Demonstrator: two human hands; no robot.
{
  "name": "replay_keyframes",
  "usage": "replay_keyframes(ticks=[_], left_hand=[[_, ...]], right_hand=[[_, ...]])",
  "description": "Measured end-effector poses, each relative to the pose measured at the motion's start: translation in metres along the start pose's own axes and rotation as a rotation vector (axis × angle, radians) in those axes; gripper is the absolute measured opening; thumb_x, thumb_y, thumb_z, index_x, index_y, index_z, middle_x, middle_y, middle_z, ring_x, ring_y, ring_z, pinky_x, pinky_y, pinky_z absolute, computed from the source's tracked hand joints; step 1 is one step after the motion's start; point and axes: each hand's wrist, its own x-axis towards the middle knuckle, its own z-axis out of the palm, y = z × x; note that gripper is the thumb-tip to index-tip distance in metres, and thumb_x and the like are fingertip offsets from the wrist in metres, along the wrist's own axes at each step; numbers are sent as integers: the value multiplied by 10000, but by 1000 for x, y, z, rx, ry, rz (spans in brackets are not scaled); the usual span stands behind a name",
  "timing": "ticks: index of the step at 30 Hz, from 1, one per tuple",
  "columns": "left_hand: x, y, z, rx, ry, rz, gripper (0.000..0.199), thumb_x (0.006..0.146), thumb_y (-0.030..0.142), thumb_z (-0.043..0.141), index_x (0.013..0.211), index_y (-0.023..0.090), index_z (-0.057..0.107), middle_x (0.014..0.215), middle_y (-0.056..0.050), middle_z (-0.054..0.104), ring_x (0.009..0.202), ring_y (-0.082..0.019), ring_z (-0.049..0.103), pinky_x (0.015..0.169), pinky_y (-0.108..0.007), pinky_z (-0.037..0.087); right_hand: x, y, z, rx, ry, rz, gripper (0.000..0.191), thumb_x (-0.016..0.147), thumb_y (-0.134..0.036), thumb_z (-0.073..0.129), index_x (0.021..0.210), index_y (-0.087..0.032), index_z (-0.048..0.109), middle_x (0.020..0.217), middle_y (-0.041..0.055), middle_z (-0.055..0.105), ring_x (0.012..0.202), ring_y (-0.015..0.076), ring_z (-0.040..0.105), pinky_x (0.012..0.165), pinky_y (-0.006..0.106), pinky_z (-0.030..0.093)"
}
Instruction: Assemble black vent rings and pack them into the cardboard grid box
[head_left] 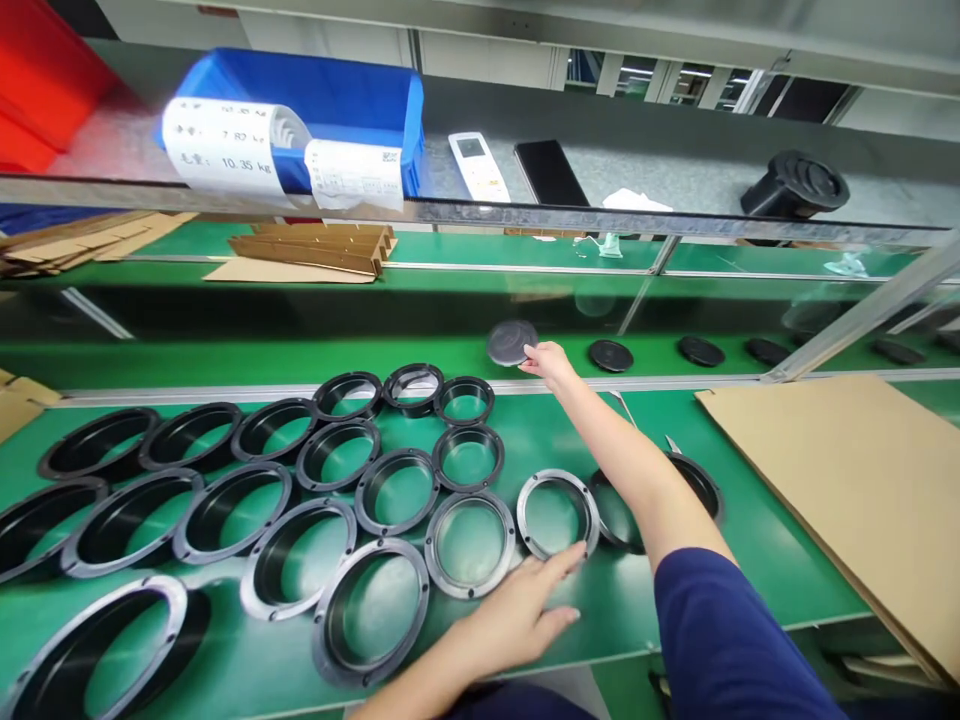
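Note:
My right hand [549,361] is stretched out over the green conveyor belt [360,352], pinching the right edge of a dark round disc [510,343]. My left hand [517,615] is low over the green tabletop, thumb and forefinger apart. Its forefinger reaches the near rim of a black ring [559,478]; whether it presses on it I cannot tell. Left of that ring stands another flanged ring [470,590]. Behind my right forearm, further rings [709,490] are partly hidden. More dark discs [611,355] lie in a row along the belt to the right.
Several black rings [394,615] crowd the table's left half. A cardboard sheet [847,480] covers the right side. Overhead, a shelf [442,212] carries a blue bin [337,90], label rolls [225,145], a white remote [478,168], a phone [551,172] and a black part [795,185].

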Motion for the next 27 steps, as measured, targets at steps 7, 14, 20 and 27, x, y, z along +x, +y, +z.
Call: replay_keyframes(ticks=[7, 14, 20, 27], left_hand=[[0, 25, 9, -368, 375, 199, 388, 931, 341, 675, 1312, 409, 704, 807, -10, 720, 712, -211, 662, 751, -384, 616], [4, 65, -24, -1309, 636, 170, 597, 937, 628, 627, 1409, 262, 606, 1341, -83, 683, 1262, -266, 627, 1087, -428, 525], [-6, 70, -40, -1532, 576, 76, 656, 1014, 656, 417, 1254, 111, 693, 1272, -135, 728, 1359, -329, 573, 1195, -515, 426], [-18, 68, -42, -1506, 501, -32, 640, 1033, 620, 412, 1426, 148, 594, 1335, -119, 707, 1355, -301, 590, 1198, -498, 428]], right_hand=[[-159, 28, -94, 288, -301, -202, 449, 721, -401, 919, 802, -216, 518, 712, -26, 667, 681, 136, 692, 766, 323, 660], [-276, 88, -95, 367, -371, -55, 444, 735, -452, 908, 908, -221, 571, 853, -9, 734, 716, 132, 718, 689, 271, 667], [-294, 116, -76, 281, -434, -32, 387, 811, -527, 823, 908, -231, 593, 848, 23, 744, 753, 180, 740, 732, 334, 669], [-284, 99, -96, -389, -13, -828, 357, 1000, -516, 560, 1228, -292, 718, 1261, 111, 652, 1212, 292, 593, 1056, 551, 532]])
